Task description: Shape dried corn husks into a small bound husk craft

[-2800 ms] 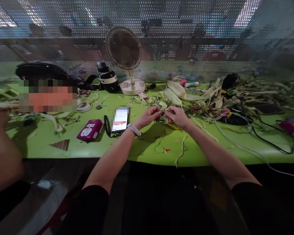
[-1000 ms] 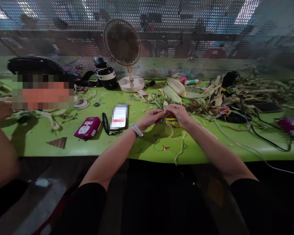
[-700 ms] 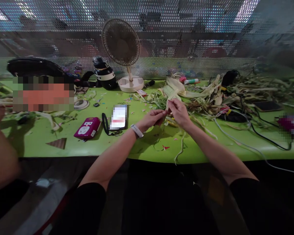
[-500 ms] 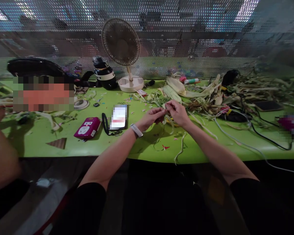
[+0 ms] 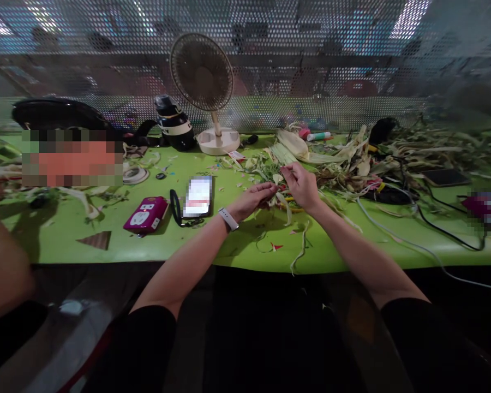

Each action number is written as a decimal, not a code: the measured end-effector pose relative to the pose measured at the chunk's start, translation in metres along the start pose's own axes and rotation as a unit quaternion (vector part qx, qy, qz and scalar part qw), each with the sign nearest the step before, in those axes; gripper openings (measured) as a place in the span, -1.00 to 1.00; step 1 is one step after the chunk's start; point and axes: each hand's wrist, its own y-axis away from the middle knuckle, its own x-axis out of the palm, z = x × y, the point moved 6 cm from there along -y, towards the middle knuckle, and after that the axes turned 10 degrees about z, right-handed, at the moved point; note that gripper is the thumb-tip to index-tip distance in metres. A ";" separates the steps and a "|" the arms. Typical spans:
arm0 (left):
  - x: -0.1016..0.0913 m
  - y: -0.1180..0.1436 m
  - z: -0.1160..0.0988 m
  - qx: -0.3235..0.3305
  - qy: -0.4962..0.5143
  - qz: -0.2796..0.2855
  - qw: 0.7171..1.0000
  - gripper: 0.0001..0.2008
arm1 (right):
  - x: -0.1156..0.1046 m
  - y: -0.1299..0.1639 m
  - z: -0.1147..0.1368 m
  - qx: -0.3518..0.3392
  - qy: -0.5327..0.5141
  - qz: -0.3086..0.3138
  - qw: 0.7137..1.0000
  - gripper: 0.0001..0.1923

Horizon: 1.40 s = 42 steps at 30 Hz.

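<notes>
My left hand [image 5: 259,196], with a pale watch band at the wrist, is closed in a pinch on a small pale strip of corn husk [image 5: 277,179]. Just right of it and slightly higher, my right hand [image 5: 300,183] has its thumb and fingertips together, apart from the left. Whatever lies between the right fingertips is too small to make out. Behind both hands spread large pale corn husks [image 5: 292,144] and green plant scraps. A thin pale strand [image 5: 300,251] hangs toward the table's front edge.
Left of my hands are a lit phone [image 5: 198,194] and a magenta power socket box [image 5: 146,215]. Farther back stand a fan [image 5: 219,141] and a black bottle [image 5: 175,128]. Cables [image 5: 393,236] cross the right side. A co-worker's arm [image 5: 4,240] is at the left.
My right hand has moved slightly up and right, away from the left fingertips, uncovering the pale husk piece. The left hand stays nearly in place.
</notes>
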 end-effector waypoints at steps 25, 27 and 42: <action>-0.007 -0.002 -0.014 0.143 0.187 -0.110 0.966 -0.94 | 0.036 0.010 0.014 0.018 0.045 0.153 0.987 -0.82; -0.006 -0.002 -0.015 0.155 0.161 -0.102 0.969 -0.89 | 0.035 0.010 0.017 -0.001 0.010 0.156 0.988 -0.80; -0.008 0.001 -0.018 0.150 0.140 -0.117 0.972 -0.78 | 0.035 0.013 0.023 -0.010 -0.120 0.224 0.967 -0.67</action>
